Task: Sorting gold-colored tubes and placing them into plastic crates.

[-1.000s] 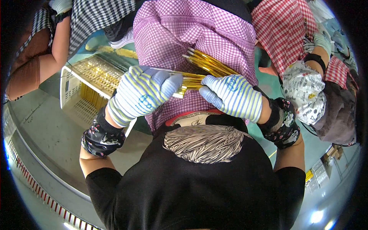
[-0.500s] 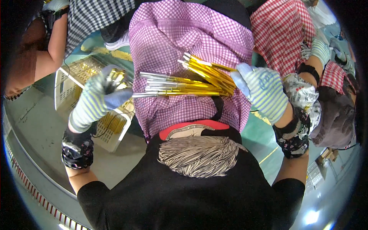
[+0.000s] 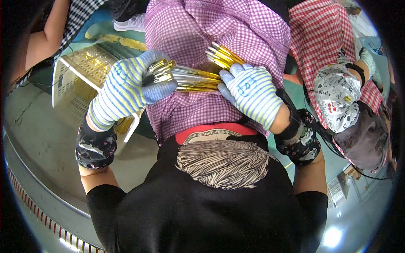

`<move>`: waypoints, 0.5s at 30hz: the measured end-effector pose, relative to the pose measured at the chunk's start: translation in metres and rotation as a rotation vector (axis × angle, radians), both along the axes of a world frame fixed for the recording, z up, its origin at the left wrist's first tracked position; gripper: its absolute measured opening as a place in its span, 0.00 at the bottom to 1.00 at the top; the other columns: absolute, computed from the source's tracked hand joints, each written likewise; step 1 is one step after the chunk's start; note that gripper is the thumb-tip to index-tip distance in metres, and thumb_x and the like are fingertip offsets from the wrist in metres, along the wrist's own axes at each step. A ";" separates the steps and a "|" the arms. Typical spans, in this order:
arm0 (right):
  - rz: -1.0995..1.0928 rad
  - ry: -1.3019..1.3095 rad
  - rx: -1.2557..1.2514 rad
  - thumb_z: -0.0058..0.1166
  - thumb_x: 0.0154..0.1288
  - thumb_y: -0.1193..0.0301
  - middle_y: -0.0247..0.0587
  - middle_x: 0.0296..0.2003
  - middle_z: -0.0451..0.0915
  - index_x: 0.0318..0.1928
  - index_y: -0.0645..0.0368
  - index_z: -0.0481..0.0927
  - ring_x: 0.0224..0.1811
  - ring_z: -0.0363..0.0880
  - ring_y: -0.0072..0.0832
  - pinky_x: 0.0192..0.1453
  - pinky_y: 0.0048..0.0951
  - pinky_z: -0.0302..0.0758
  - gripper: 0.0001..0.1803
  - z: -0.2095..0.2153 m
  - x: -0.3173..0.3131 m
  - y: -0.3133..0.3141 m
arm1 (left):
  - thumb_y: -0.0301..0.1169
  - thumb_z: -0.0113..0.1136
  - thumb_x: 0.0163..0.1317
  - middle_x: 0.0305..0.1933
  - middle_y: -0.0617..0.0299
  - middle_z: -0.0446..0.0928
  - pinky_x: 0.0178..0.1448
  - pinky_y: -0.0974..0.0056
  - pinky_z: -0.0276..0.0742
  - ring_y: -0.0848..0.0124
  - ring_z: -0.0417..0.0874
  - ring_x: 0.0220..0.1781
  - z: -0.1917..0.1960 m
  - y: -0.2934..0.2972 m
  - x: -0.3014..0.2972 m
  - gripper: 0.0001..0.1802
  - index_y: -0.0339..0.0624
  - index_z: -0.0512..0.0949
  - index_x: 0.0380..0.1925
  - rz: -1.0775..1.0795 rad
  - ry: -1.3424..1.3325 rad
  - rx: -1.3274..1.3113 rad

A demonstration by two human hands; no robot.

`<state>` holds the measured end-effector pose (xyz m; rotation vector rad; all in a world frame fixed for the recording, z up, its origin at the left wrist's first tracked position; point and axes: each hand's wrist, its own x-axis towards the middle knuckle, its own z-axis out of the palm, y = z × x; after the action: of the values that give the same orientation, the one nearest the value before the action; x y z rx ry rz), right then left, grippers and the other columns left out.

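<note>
We wear knit gloves striped blue, white and yellow on our left hand [image 3: 126,90] and right hand [image 3: 253,95], black floral arm cuffs [image 3: 96,145] below them, and a black short-sleeved shirt [image 3: 202,211].

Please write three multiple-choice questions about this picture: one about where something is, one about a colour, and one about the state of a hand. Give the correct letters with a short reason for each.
1. Where is the white slotted crate?
A. On the person's left, by the left hand
B. On the person's right
C. On the person's lap

2. What colour are the gloves?
A. Plain black
B. Solid red
C. Blue, white and yellow-green stripes

3. How is the left hand?
A. Open and empty
B. Closed around one end of the bundle of gold and silver rods
C. Resting on the floor

Answers:
1 A, the crate sits just beyond the left glove.
2 C, both gloves show these stripes.
3 B, its fingers wrap the rod ends, while the right hand supports the other end.
</note>
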<state>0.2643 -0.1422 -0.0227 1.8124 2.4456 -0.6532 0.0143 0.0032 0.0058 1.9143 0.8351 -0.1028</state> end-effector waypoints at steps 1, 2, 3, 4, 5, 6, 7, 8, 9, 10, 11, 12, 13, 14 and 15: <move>0.008 0.003 -0.025 0.58 0.63 0.59 0.45 0.33 0.79 0.42 0.60 0.81 0.34 0.80 0.39 0.35 0.41 0.75 0.17 -0.005 0.000 0.002 | 0.33 0.75 0.53 0.36 0.60 0.83 0.44 0.67 0.79 0.73 0.84 0.36 0.000 -0.001 0.000 0.23 0.39 0.77 0.46 0.002 0.007 0.000; 0.010 0.011 -0.026 0.58 0.63 0.59 0.45 0.33 0.79 0.42 0.60 0.81 0.34 0.80 0.39 0.35 0.41 0.75 0.17 -0.008 0.001 0.001 | 0.33 0.75 0.53 0.36 0.59 0.83 0.44 0.67 0.79 0.71 0.85 0.37 -0.002 -0.003 0.000 0.22 0.39 0.77 0.46 -0.027 -0.015 0.078; 0.009 0.056 0.026 0.59 0.63 0.58 0.46 0.32 0.79 0.41 0.60 0.80 0.33 0.80 0.40 0.34 0.41 0.76 0.17 -0.010 0.005 -0.001 | 0.33 0.74 0.54 0.36 0.58 0.84 0.44 0.66 0.80 0.70 0.87 0.37 -0.003 -0.004 0.002 0.22 0.40 0.78 0.47 -0.056 -0.042 0.154; 0.006 0.101 0.076 0.59 0.62 0.58 0.47 0.31 0.79 0.41 0.60 0.80 0.32 0.80 0.42 0.34 0.41 0.76 0.17 -0.011 0.008 -0.001 | 0.33 0.74 0.55 0.36 0.56 0.84 0.43 0.64 0.81 0.65 0.88 0.38 -0.002 -0.005 0.005 0.21 0.40 0.78 0.46 -0.060 -0.014 0.182; 0.006 0.103 0.073 0.59 0.62 0.58 0.47 0.31 0.79 0.41 0.60 0.80 0.32 0.80 0.42 0.34 0.41 0.76 0.17 -0.010 0.011 0.001 | 0.33 0.74 0.55 0.36 0.56 0.84 0.43 0.64 0.81 0.65 0.88 0.38 -0.001 -0.005 0.009 0.21 0.40 0.78 0.46 -0.060 -0.012 0.179; 0.011 0.122 0.029 0.60 0.62 0.58 0.48 0.31 0.79 0.40 0.61 0.79 0.32 0.80 0.43 0.35 0.41 0.77 0.18 -0.007 0.013 0.004 | 0.33 0.74 0.55 0.36 0.56 0.84 0.42 0.63 0.81 0.62 0.88 0.37 0.000 -0.003 0.014 0.20 0.41 0.78 0.46 -0.085 -0.051 0.270; 0.015 0.140 -0.016 0.60 0.61 0.57 0.49 0.31 0.79 0.40 0.61 0.78 0.32 0.80 0.44 0.36 0.42 0.77 0.19 -0.004 0.016 0.008 | 0.34 0.74 0.55 0.35 0.55 0.84 0.40 0.62 0.81 0.60 0.87 0.36 0.000 -0.001 0.019 0.20 0.41 0.79 0.45 -0.110 -0.090 0.361; 0.032 0.143 -0.034 0.60 0.62 0.57 0.50 0.32 0.79 0.40 0.61 0.77 0.32 0.81 0.45 0.36 0.42 0.78 0.19 0.000 0.019 0.011 | 0.35 0.73 0.55 0.35 0.54 0.83 0.38 0.60 0.81 0.57 0.86 0.35 -0.001 0.003 0.022 0.19 0.41 0.79 0.45 -0.181 -0.099 0.444; 0.029 0.149 -0.037 0.60 0.62 0.57 0.50 0.32 0.79 0.40 0.61 0.77 0.32 0.81 0.45 0.36 0.42 0.78 0.19 0.001 0.020 0.014 | 0.35 0.73 0.55 0.35 0.54 0.83 0.38 0.60 0.81 0.57 0.86 0.35 -0.004 0.005 0.025 0.19 0.41 0.79 0.45 -0.186 -0.095 0.439; 0.033 0.147 -0.097 0.58 0.63 0.55 0.50 0.34 0.81 0.41 0.61 0.79 0.35 0.82 0.44 0.38 0.43 0.78 0.20 0.002 0.021 0.016 | 0.35 0.73 0.54 0.34 0.54 0.83 0.37 0.60 0.80 0.57 0.86 0.34 -0.007 0.006 0.029 0.20 0.41 0.79 0.45 -0.243 -0.113 0.491; 0.037 0.146 -0.158 0.55 0.63 0.53 0.50 0.37 0.83 0.42 0.60 0.80 0.38 0.83 0.44 0.41 0.44 0.79 0.22 0.004 0.021 0.017 | 0.35 0.73 0.54 0.33 0.55 0.83 0.36 0.60 0.80 0.58 0.85 0.33 -0.009 0.005 0.032 0.20 0.41 0.79 0.45 -0.301 -0.131 0.542; 0.033 0.134 -0.225 0.54 0.65 0.51 0.52 0.41 0.84 0.45 0.60 0.81 0.40 0.84 0.46 0.45 0.46 0.79 0.24 0.006 0.021 0.018 | 0.37 0.72 0.53 0.30 0.56 0.82 0.35 0.59 0.78 0.59 0.85 0.31 -0.010 0.004 0.036 0.20 0.42 0.79 0.44 -0.316 -0.141 0.493; 0.029 0.138 -0.226 0.54 0.65 0.51 0.52 0.41 0.84 0.45 0.60 0.81 0.40 0.84 0.46 0.45 0.46 0.79 0.24 0.001 0.022 0.015 | 0.37 0.72 0.53 0.30 0.56 0.82 0.35 0.59 0.78 0.59 0.85 0.31 -0.015 0.002 0.038 0.20 0.42 0.79 0.44 -0.321 -0.139 0.491; 0.031 0.147 -0.191 0.54 0.65 0.50 0.51 0.40 0.84 0.46 0.59 0.81 0.41 0.83 0.46 0.45 0.47 0.78 0.24 -0.007 0.022 0.009 | 0.38 0.71 0.53 0.29 0.56 0.81 0.35 0.59 0.78 0.58 0.84 0.31 -0.023 -0.001 0.038 0.20 0.42 0.79 0.44 -0.369 -0.103 0.506; 0.038 0.156 -0.157 0.53 0.65 0.49 0.51 0.40 0.83 0.46 0.59 0.80 0.41 0.83 0.46 0.45 0.48 0.78 0.24 -0.009 0.022 0.009 | 0.39 0.71 0.53 0.27 0.57 0.81 0.34 0.58 0.77 0.58 0.84 0.30 -0.027 -0.004 0.040 0.20 0.42 0.79 0.44 -0.412 -0.066 0.521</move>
<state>0.2862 -0.1331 -0.0314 1.7134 2.4339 -0.9885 0.0545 -0.0003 -0.0214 2.5488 0.4324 -0.0740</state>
